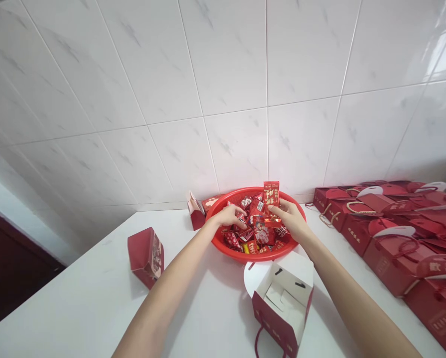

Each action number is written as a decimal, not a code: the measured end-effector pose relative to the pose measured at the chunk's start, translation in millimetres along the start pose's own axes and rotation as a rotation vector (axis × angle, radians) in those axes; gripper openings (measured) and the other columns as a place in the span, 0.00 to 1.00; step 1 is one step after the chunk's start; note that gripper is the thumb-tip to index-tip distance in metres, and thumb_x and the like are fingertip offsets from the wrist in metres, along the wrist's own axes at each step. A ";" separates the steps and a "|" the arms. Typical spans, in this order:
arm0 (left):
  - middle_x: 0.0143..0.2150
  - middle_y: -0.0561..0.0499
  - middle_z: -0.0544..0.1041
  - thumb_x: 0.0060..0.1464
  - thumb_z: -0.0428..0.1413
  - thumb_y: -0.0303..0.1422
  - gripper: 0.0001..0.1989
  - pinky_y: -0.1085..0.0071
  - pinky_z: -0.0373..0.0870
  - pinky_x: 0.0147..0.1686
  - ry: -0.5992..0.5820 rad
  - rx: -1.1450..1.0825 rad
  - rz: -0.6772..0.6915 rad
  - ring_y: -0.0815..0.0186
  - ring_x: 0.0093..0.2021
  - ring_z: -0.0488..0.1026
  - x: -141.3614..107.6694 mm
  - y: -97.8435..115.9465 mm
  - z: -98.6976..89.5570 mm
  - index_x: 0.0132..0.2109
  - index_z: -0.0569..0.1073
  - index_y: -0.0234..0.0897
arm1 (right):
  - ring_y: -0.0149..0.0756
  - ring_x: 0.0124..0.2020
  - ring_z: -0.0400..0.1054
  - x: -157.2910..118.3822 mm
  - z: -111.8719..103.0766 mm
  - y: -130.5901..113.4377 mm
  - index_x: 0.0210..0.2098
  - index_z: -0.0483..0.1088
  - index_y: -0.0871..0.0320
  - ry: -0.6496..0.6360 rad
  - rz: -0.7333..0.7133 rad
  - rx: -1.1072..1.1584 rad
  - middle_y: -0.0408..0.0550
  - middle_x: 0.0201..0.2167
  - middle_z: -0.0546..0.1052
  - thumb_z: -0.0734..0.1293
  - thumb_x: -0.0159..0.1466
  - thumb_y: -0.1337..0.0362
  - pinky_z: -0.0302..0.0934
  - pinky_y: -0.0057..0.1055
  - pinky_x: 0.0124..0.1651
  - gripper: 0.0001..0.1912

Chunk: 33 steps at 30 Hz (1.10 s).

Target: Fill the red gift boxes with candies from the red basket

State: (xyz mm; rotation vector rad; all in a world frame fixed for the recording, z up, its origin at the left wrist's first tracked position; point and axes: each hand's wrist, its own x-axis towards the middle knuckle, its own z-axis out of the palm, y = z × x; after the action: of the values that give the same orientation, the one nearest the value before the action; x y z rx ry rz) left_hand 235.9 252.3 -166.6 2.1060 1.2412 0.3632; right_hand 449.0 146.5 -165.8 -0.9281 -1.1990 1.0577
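A red plastic basket (228,254) full of wrapped sweets (262,233) stands against the tiled wall. My right hand (288,216) pinches a flat red packet with gold lettering (271,194), held upright over the basket's right side. Over the left part of the basket reaches my left hand (233,217), fingers spread and curved down among the sweets. Whether its fingertips touch any sweet I cannot tell. In front of the basket sits an opened dark red gift box (278,323), its white inside facing up, with a cord handle at its near side.
Rows of closed red gift boxes (390,253) with cord handles fill the right side of the white table (88,308). A red box (145,256) stands at left, and a small open carton (196,213) is beside the basket. Behind is the tiled wall (234,144).
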 end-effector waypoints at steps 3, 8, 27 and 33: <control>0.37 0.52 0.79 0.27 0.72 0.38 0.26 0.69 0.66 0.40 0.040 -0.096 0.050 0.58 0.41 0.73 -3.6 4.7 -1.2 0.39 0.81 0.36 | 0.48 0.43 0.76 -0.2 0.3 -1.1 0.36 0.74 0.57 0.003 -0.003 0.022 0.49 0.39 0.82 0.72 0.53 0.53 0.70 0.41 0.47 0.16; 0.27 0.56 0.73 0.36 0.68 0.46 0.20 0.71 0.62 0.31 0.112 -0.239 0.123 0.66 0.29 0.69 -11.5 12.6 -2.2 0.31 0.77 0.34 | 0.48 0.41 0.77 -1.3 0.5 -2.4 0.36 0.73 0.56 -0.014 0.026 0.027 0.49 0.37 0.82 0.72 0.52 0.54 0.71 0.41 0.43 0.16; 0.39 0.51 0.73 0.45 0.66 0.49 0.27 0.74 0.67 0.30 0.045 -0.597 0.249 0.70 0.33 0.69 -12.9 43.6 7.4 0.47 0.71 0.37 | 0.40 0.28 0.75 3.4 1.6 1.4 0.38 0.69 0.55 -0.014 0.096 0.028 0.44 0.27 0.78 0.69 0.55 0.55 0.71 0.36 0.32 0.14; 0.45 0.48 0.75 0.44 0.69 0.43 0.26 0.70 0.69 0.41 0.097 -0.534 0.348 0.65 0.42 0.72 -11.0 50.4 19.0 0.47 0.73 0.36 | 0.43 0.37 0.76 -1.8 2.8 -9.0 0.43 0.71 0.56 -0.042 0.139 -0.007 0.49 0.39 0.80 0.72 0.56 0.51 0.70 0.31 0.27 0.21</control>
State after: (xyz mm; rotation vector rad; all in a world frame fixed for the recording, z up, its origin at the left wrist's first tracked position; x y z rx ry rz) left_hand 274.3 218.6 -146.5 1.8358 0.7119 0.8568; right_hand 447.3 142.5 -157.3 -1.0101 -1.1864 1.1895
